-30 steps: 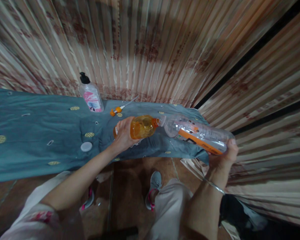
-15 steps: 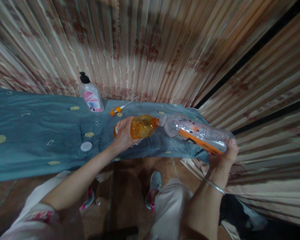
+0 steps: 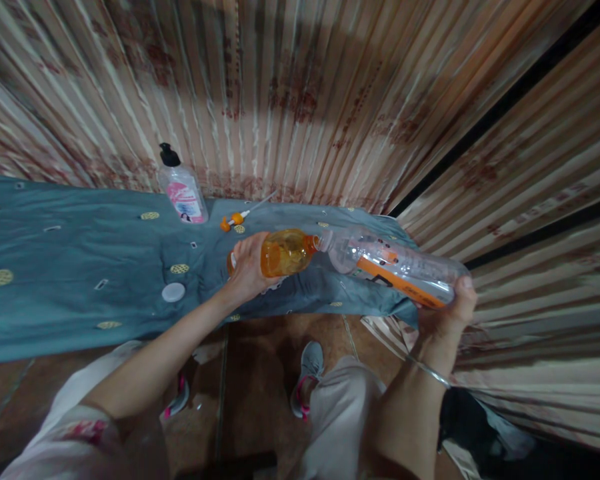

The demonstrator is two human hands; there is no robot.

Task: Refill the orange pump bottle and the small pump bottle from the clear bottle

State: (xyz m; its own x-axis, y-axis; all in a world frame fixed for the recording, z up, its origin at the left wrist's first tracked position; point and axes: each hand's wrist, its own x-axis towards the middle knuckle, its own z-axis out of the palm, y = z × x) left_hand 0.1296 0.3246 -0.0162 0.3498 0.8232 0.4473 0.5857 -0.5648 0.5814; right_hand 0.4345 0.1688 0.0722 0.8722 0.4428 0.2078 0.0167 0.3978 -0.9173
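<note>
My left hand (image 3: 248, 269) is wrapped round an amber bottle (image 3: 286, 253), which is tilted with its open neck pointing right. My right hand (image 3: 447, 308) grips the base end of a large clear bottle (image 3: 400, 267) with an orange label. That bottle is tipped over, its mouth against or very near the amber bottle's neck; whether they touch I cannot tell. An orange pump top (image 3: 236, 219) with a thin tube lies on the cloth beyond my left hand. A round white cap (image 3: 173, 292) rests to the left of it.
A clear pump bottle (image 3: 184, 193) with a pink label and black pump stands at the back of the blue-green cloth (image 3: 75, 267). Pleated curtains (image 3: 280, 100) hang behind and to the right. My feet are on the brown tiled floor (image 3: 260, 373).
</note>
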